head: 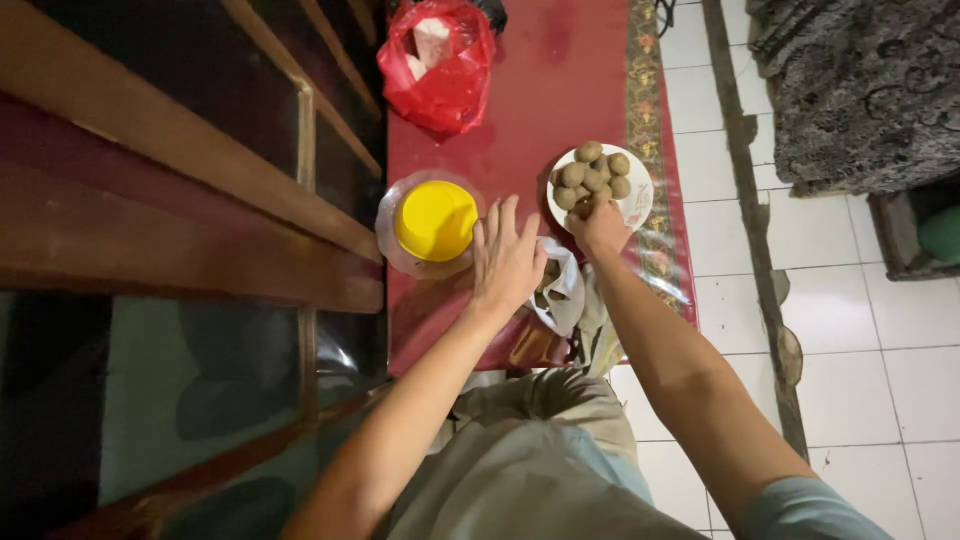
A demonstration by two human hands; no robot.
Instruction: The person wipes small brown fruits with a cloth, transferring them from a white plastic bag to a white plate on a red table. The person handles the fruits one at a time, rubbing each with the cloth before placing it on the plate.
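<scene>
Head view looks straight down on a red mat point(560, 90) with a patterned border, laid on a white tiled floor point(880, 380). The person sits at the mat's near edge, both bare arms stretched forward.

Left hand point(506, 258): flat, palm down, fingers point(500, 222) spread apart, holding nothing. It hovers just beside a clear plastic jar with a yellow lid point(436, 220), which stands near the mat's left edge. Whether the fingertips touch the jar cannot be told.

Right hand point(600, 226): at the near rim of a white plate point(640, 195) that sits close to the mat's right border. Its fingers are drawn together on one of the small round brown balls point(592, 170) heaped on the plate; the ball in its hold is mostly hidden by the knuckles. The remaining balls lie in a touching cluster toward the plate's left half.

Between the two wrists, at the mat's near edge, lies a crumpled clear plastic bag point(566, 290) with a brownish wrapper beside it; its contents cannot be made out.

At the mat's far edge, a red plastic bag point(445, 70) stands open with pale items inside.

Left of the mat runs dark wooden furniture point(180, 200) with glossy panels. A dark patterned rug point(860, 80) lies on the tiles at the far right, well apart from the mat.
</scene>
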